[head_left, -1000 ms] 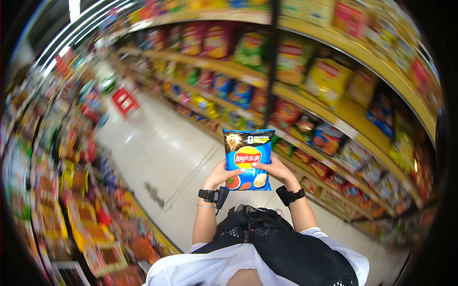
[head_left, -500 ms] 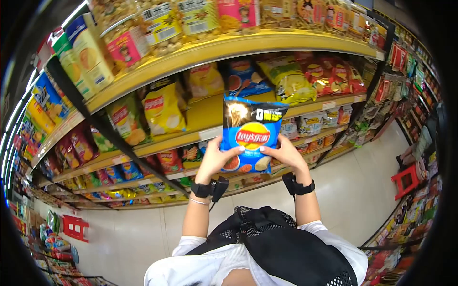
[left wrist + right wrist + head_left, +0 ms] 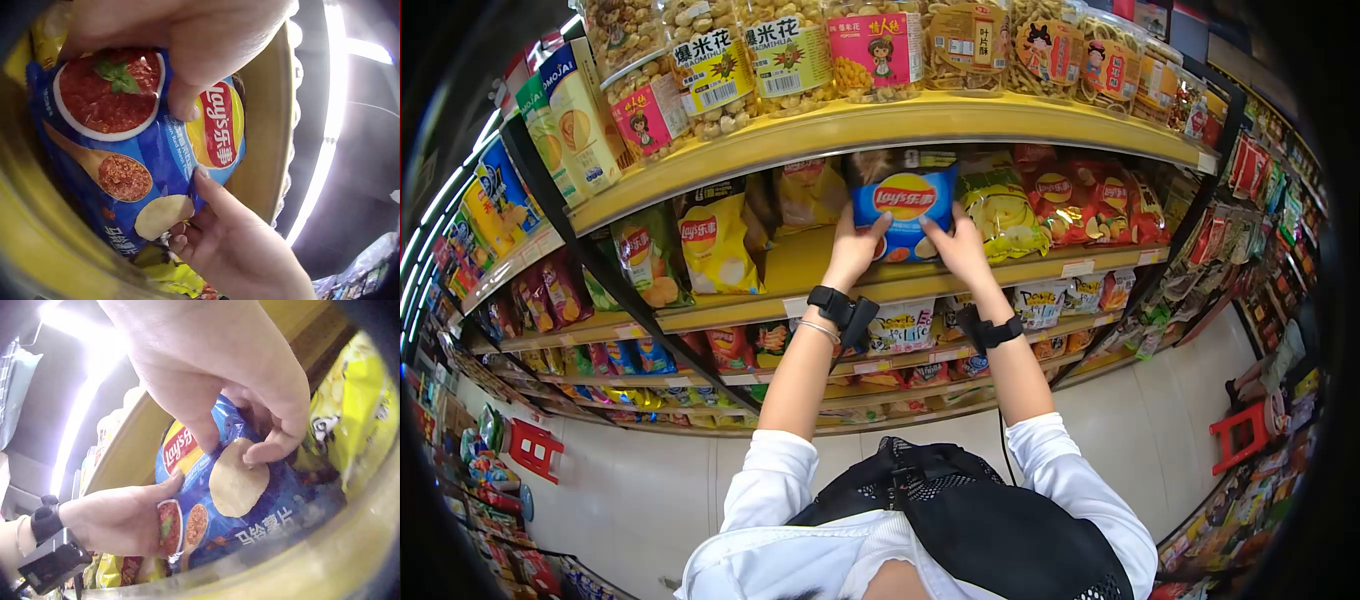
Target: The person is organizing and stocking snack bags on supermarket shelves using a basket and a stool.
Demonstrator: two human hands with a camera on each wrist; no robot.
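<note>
Subject item: one blue Lay's chip bag, tomato and crisp artwork on its front. It stands upright, logo facing out, in the second shelf bay from the top, directly under the yellow top shelf board.

Left hand: clasps the bag's lower left edge. The left wrist view shows the thumb laid across the front face beside the logo; the fingers behind are hidden.

Right hand: grasps the lower right edge. In the right wrist view, thumb and fingertips pinch the foil just above the printed crisp.

Both arms are raised, with wrist-worn cameras strapped on.

Contact with the shelf: cannot be determined (the bag's bottom edge sits behind the hands and the shelf lip).

Neighbouring stock: a yellow-green chip bag just beside the item on its right, with red chip bags beyond it. To the left, a yellow Lay's bag stands well apart. Clear popcorn tubs line the top shelf.

Also noted: a black mesh bag at the person's chest and a red stool on the aisle floor.
</note>
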